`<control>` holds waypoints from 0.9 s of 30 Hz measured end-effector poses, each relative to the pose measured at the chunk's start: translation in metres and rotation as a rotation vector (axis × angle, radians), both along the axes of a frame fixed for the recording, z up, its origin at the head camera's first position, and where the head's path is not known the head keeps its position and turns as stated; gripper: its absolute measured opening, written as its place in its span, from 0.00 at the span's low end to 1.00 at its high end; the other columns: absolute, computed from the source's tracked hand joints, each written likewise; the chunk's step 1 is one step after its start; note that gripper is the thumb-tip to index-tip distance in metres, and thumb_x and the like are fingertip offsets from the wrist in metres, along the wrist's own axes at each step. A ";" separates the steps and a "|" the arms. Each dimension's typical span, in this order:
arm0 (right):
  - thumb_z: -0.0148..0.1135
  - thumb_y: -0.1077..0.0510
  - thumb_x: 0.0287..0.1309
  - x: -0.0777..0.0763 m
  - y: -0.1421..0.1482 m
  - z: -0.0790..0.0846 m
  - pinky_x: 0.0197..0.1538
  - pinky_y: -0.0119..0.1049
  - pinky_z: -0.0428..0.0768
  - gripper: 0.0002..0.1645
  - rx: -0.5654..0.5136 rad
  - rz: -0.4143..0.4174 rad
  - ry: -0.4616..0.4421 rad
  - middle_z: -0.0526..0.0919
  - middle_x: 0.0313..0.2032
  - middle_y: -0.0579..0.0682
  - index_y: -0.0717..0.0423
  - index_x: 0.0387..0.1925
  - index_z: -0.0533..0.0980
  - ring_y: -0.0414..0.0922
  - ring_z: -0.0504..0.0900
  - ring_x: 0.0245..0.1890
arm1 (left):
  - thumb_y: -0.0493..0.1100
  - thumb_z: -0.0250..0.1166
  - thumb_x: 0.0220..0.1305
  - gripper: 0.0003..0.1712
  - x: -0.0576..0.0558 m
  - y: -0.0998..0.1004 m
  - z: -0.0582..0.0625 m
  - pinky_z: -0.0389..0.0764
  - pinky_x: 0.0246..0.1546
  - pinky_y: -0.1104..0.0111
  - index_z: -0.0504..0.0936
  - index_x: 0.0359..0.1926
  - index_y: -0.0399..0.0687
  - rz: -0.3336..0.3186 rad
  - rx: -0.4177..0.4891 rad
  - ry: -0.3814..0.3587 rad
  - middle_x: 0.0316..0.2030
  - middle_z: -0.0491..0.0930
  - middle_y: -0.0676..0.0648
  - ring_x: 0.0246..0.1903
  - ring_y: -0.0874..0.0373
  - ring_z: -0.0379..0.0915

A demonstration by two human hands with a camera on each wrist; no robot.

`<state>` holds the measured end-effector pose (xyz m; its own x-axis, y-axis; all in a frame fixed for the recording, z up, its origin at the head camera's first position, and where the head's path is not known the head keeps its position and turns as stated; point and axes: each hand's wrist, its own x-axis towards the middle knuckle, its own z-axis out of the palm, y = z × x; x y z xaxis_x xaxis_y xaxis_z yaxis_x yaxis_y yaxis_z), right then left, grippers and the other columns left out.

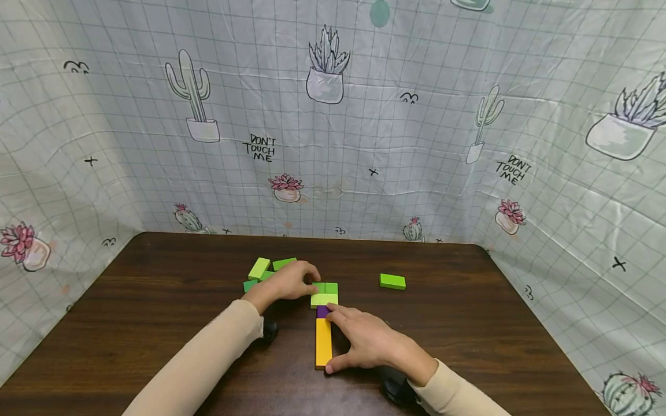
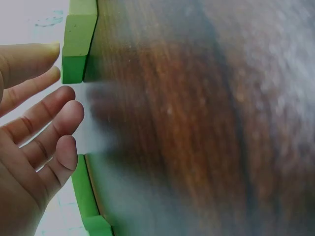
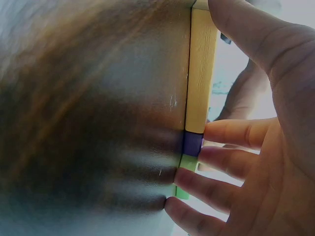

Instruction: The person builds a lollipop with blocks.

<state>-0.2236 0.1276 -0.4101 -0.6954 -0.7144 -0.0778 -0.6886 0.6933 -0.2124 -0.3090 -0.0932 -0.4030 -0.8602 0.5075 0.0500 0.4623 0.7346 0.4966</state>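
On the brown table, an orange block (image 1: 324, 345) lies lengthwise, with a purple block (image 1: 322, 312) against its far end. Beyond the purple one is a yellow-green block (image 1: 324, 300), then two green block faces (image 1: 331, 288) side by side. My right hand (image 1: 366, 338) spans the orange block, thumb at its near end and fingertips beside the purple block; in the right wrist view the fingers (image 3: 231, 135) are fairly straight and touch the row's side. My left hand (image 1: 288, 282) has its thumb and fingertips beside the green faces, with its fingers loosely bent and spread in the left wrist view.
Several green blocks (image 1: 259, 268) lie loosely grouped behind and left of my left hand. One lone green block (image 1: 392, 281) lies to the right on the table (image 1: 442, 312). A patterned cloth (image 1: 333, 144) hangs behind the table and along its sides.
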 end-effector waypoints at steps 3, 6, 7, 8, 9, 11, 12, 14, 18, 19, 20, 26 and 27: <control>0.57 0.19 0.42 0.000 0.000 0.000 0.59 0.48 0.72 0.58 -0.003 0.003 0.000 0.57 0.71 0.49 0.51 0.66 0.64 0.50 0.66 0.65 | 0.42 0.68 0.60 0.13 0.000 -0.005 0.000 0.77 0.45 0.61 0.83 0.45 0.43 -0.008 0.012 0.016 0.40 0.80 0.48 0.39 0.56 0.75; 0.57 0.18 0.42 0.000 0.000 -0.001 0.59 0.48 0.72 0.58 -0.003 0.002 0.000 0.57 0.71 0.49 0.50 0.66 0.64 0.50 0.66 0.65 | 0.41 0.68 0.60 0.13 0.001 -0.012 0.004 0.77 0.46 0.60 0.83 0.45 0.42 0.007 0.026 0.025 0.39 0.80 0.48 0.39 0.55 0.75; 0.56 0.18 0.41 0.000 0.000 -0.001 0.59 0.48 0.72 0.58 -0.002 0.001 0.001 0.57 0.71 0.49 0.50 0.66 0.64 0.50 0.66 0.65 | 0.41 0.67 0.60 0.13 0.002 -0.016 0.005 0.77 0.46 0.60 0.83 0.46 0.42 0.012 0.029 0.026 0.39 0.80 0.48 0.39 0.55 0.75; 0.56 0.18 0.41 0.000 -0.001 -0.001 0.59 0.48 0.72 0.58 -0.001 0.001 0.002 0.57 0.71 0.49 0.50 0.66 0.64 0.50 0.66 0.65 | 0.41 0.67 0.60 0.13 0.002 -0.019 0.006 0.77 0.45 0.60 0.83 0.46 0.42 0.015 0.030 0.034 0.39 0.80 0.48 0.39 0.54 0.75; 0.56 0.18 0.41 -0.001 -0.001 -0.001 0.59 0.48 0.72 0.58 -0.001 -0.001 0.001 0.57 0.71 0.49 0.50 0.66 0.64 0.50 0.66 0.65 | 0.40 0.67 0.60 0.13 0.002 -0.023 0.007 0.77 0.45 0.59 0.83 0.46 0.42 0.023 0.031 0.037 0.40 0.80 0.48 0.40 0.54 0.75; 0.56 0.18 0.41 0.000 -0.001 -0.001 0.59 0.48 0.72 0.59 0.000 -0.003 0.001 0.57 0.71 0.49 0.50 0.66 0.64 0.50 0.67 0.65 | 0.40 0.67 0.60 0.13 0.003 -0.032 0.009 0.77 0.45 0.59 0.83 0.46 0.42 0.038 0.033 0.039 0.40 0.79 0.48 0.40 0.53 0.74; 0.56 0.18 0.41 -0.001 -0.002 -0.001 0.59 0.48 0.71 0.59 0.001 -0.004 0.001 0.57 0.71 0.49 0.50 0.66 0.64 0.50 0.67 0.65 | 0.40 0.67 0.60 0.14 0.003 -0.037 0.010 0.77 0.45 0.59 0.82 0.47 0.42 0.046 0.033 0.040 0.41 0.79 0.48 0.40 0.53 0.74; 0.56 0.18 0.41 0.000 -0.002 -0.001 0.59 0.48 0.71 0.59 0.002 -0.005 0.000 0.57 0.71 0.49 0.50 0.66 0.64 0.50 0.66 0.65 | 0.39 0.68 0.60 0.14 0.004 -0.047 0.011 0.77 0.44 0.59 0.82 0.47 0.42 0.058 0.035 0.041 0.41 0.79 0.48 0.41 0.52 0.74; 0.57 0.18 0.41 0.000 -0.002 0.000 0.59 0.48 0.71 0.59 0.005 -0.009 -0.002 0.57 0.71 0.49 0.50 0.66 0.64 0.50 0.66 0.65 | 0.39 0.68 0.60 0.14 0.006 -0.065 0.012 0.77 0.42 0.59 0.82 0.47 0.42 0.086 0.051 0.046 0.43 0.79 0.47 0.42 0.51 0.75; 0.57 0.18 0.41 0.001 -0.002 0.000 0.59 0.48 0.71 0.59 0.005 -0.009 -0.002 0.57 0.71 0.49 0.50 0.66 0.64 0.50 0.66 0.65 | 0.38 0.68 0.59 0.14 0.006 -0.069 0.012 0.77 0.41 0.59 0.82 0.47 0.42 0.091 0.055 0.050 0.43 0.79 0.46 0.42 0.51 0.75; 0.57 0.18 0.41 0.001 -0.002 0.000 0.59 0.48 0.71 0.58 0.005 -0.010 -0.002 0.57 0.71 0.49 0.50 0.66 0.64 0.50 0.66 0.65 | 0.38 0.68 0.59 0.14 0.006 -0.073 0.012 0.77 0.40 0.59 0.82 0.47 0.42 0.099 0.055 0.053 0.43 0.79 0.46 0.41 0.50 0.75; 0.58 0.19 0.41 0.001 -0.002 0.001 0.60 0.48 0.71 0.58 0.004 -0.013 -0.001 0.57 0.71 0.49 0.50 0.66 0.64 0.50 0.65 0.65 | 0.41 0.68 0.60 0.16 0.003 -0.083 0.010 0.75 0.44 0.55 0.83 0.49 0.42 0.120 -0.016 0.120 0.45 0.77 0.43 0.46 0.46 0.72; 0.58 0.19 0.41 0.001 -0.002 0.001 0.60 0.48 0.71 0.58 0.004 -0.014 -0.002 0.57 0.71 0.49 0.50 0.66 0.64 0.50 0.65 0.66 | 0.42 0.68 0.59 0.16 0.002 -0.084 0.009 0.74 0.46 0.53 0.83 0.49 0.43 0.122 -0.029 0.134 0.46 0.77 0.42 0.48 0.45 0.70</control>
<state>-0.2227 0.1260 -0.4096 -0.7048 -0.7046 -0.0825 -0.6786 0.7035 -0.2111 -0.3066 -0.1768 -0.3939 -0.9022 0.4025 0.1553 0.4293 0.8023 0.4148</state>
